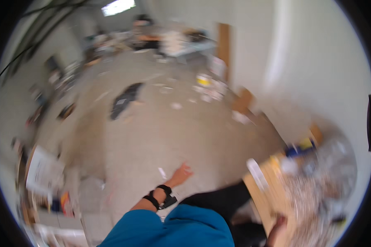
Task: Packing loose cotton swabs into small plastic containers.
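My left hand point(181, 173) hangs over the floor in front of me, a black strapped device point(163, 196) around its wrist. Though blurred, its fingers look apart, with nothing visible in them. At the lower right, my right hand point(279, 224) is at the near edge of a light wooden table point(272, 201). Motion smears its fingers, so I cannot tell whether they grip anything. A white, narrow strip-like object point(257, 175) lies along the table's left edge. Beside it is a heap of clear plastic-wrapped material point(303, 197); the contents are too blurred to name.
A blue and yellow item point(301, 147) is at the table's far end. White and yellow objects point(208, 84) lie near the right wall. A dark, long object point(125, 101) is on the floor point(144, 140). At lower left stands a white panel point(43, 171). A person point(144, 35) is far back.
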### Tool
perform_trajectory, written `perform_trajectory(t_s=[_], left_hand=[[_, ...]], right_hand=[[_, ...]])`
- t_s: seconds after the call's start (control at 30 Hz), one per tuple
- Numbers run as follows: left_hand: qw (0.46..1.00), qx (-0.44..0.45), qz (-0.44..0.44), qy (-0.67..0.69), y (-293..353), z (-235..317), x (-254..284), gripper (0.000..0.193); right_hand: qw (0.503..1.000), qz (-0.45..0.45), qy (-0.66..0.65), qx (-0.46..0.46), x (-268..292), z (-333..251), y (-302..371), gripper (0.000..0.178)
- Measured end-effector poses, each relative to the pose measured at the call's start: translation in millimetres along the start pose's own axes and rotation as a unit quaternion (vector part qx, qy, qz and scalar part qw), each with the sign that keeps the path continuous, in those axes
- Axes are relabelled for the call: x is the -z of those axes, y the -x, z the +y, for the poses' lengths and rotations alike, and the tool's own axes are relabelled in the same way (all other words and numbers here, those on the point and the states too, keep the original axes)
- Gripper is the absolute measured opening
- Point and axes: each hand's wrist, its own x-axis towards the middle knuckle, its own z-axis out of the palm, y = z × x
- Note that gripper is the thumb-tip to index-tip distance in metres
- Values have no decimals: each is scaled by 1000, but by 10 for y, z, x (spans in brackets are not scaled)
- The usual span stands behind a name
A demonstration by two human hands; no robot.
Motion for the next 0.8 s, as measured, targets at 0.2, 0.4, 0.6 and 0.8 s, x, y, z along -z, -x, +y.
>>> perform_trajectory(t_s=[0.2,0.4,0.6,0.8], left_hand=[[981,-90,-173,1,-928,1352,-810,83],[948,-245,-201,27,-1408,2983,-2031,70],[905,-368,-185,-102,-1936,4044,-2766,48],[887,-380,-135,-224,-2450,4269,-3353,53]], right_hand=[[828,-49,489,271,-886,-975,378,6],[891,55,426,148,-486,-894,199,11],[928,118,341,99,-331,-604,326,14],[950,115,285,58,-328,-635,282,14]])
